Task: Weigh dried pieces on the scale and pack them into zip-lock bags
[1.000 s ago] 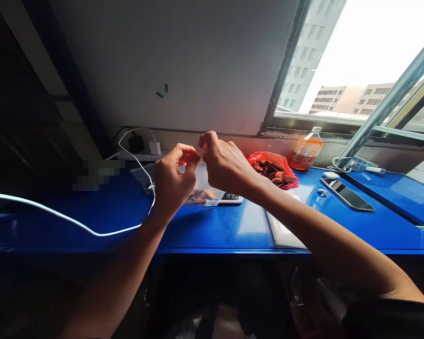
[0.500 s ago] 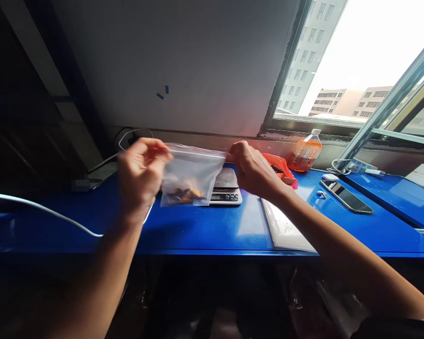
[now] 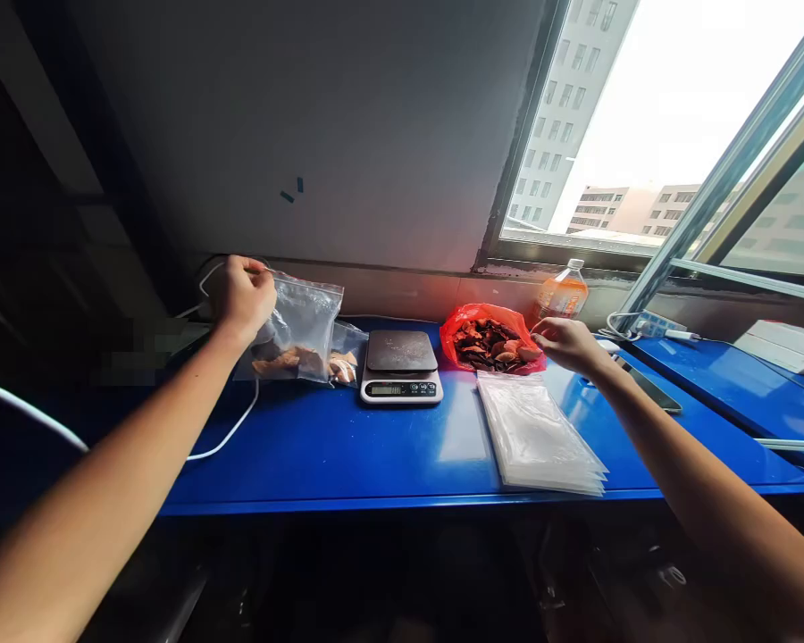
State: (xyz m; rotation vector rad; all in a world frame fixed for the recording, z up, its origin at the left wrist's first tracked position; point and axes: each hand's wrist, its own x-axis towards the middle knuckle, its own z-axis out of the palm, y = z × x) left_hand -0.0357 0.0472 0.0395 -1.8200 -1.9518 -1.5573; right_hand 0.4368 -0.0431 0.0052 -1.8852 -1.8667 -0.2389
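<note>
My left hand (image 3: pixel 247 299) pinches the top edge of a clear zip bag (image 3: pixel 306 313), which hangs upright with brown dried slices in its bottom. Another clear bag of slices (image 3: pixel 344 364) lies just behind it, partly hidden. On the right, my right hand (image 3: pixel 569 345) has its fingers closed at the right rim of an open red plastic bag (image 3: pixel 456 323), full of dark and reddish-brown dried pieces. Between the hands stands a kitchen scale (image 3: pixel 402 353) with nothing but specks on its plate; its display is too small to read.
A stack of flat clear zip bags (image 3: pixel 540 433) lies near the front edge of the blue table (image 3: pixel 348 455). Behind the right hand are an orange drink bottle (image 3: pixel 563 290) and a phone (image 3: pixel 649 388). A white cable (image 3: pixel 231 438) runs along the left.
My right hand has let go of the zip bag and moved right to the red bag. The zip bag has moved left in my left hand, uncovering the scale.
</note>
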